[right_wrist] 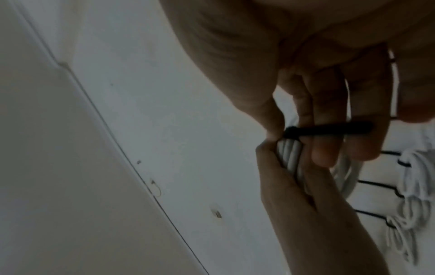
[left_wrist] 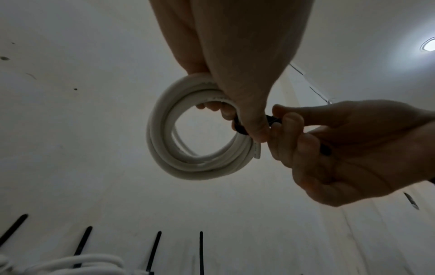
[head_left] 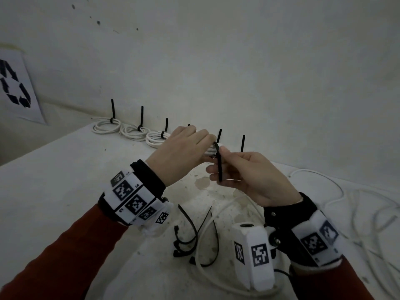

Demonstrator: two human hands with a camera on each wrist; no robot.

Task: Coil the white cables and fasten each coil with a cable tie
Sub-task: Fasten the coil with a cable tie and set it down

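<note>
My left hand (head_left: 186,146) grips a white cable coil (left_wrist: 188,148) in the air above the table; most of the coil is hidden behind the hand in the head view. A black cable tie (head_left: 219,163) loops round the coil beside my left thumb. My right hand (head_left: 238,169) pinches the tie's tail, which lies across its fingers (right_wrist: 329,130). In the right wrist view the coil's strands (right_wrist: 290,154) show between my left thumb and fingers, with the tie's head (right_wrist: 290,131) just above them.
Several tied coils (head_left: 134,131) with upright black tie tails stand in a row along the wall at the table's back. Loose black cable ties (head_left: 194,237) lie on the table (head_left: 65,174) below my hands. Uncoiled white cable (head_left: 355,213) sprawls at the right.
</note>
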